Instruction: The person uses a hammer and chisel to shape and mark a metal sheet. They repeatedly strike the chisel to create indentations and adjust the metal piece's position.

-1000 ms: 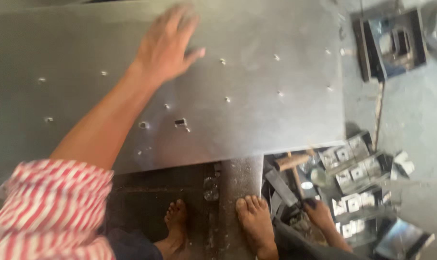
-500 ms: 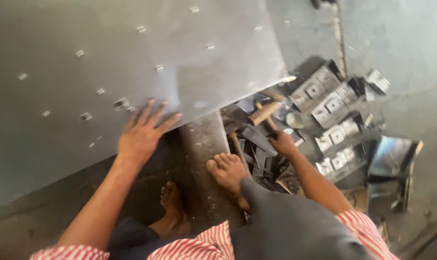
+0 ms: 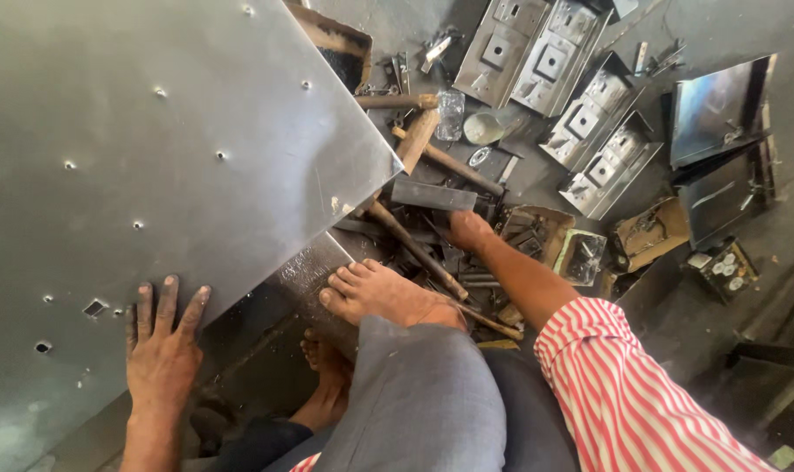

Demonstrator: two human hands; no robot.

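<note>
Left hand (image 3: 161, 350) flat on steel sheet (image 3: 152, 149) edge

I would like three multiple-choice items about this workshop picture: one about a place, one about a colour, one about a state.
1. Where does the left hand rest?
A. flat on the edge of the metal sheet
B. on the bare foot
C. in the air

2. What colours has the shirt sleeve?
A. plain blue
B. red and white stripes
C. green checks

3. How is the right hand?
A. lifted high over the sheet
B. resting on the knee
C. down among the tools on the floor

Right letters: 1 A, the fingers lie spread on the sheet's lower edge. 2 B, the stripes show plainly on the right arm. 3 C, the hand reaches into the pile beside the wooden-handled hammers; what it grips, if anything, is hidden.
</note>
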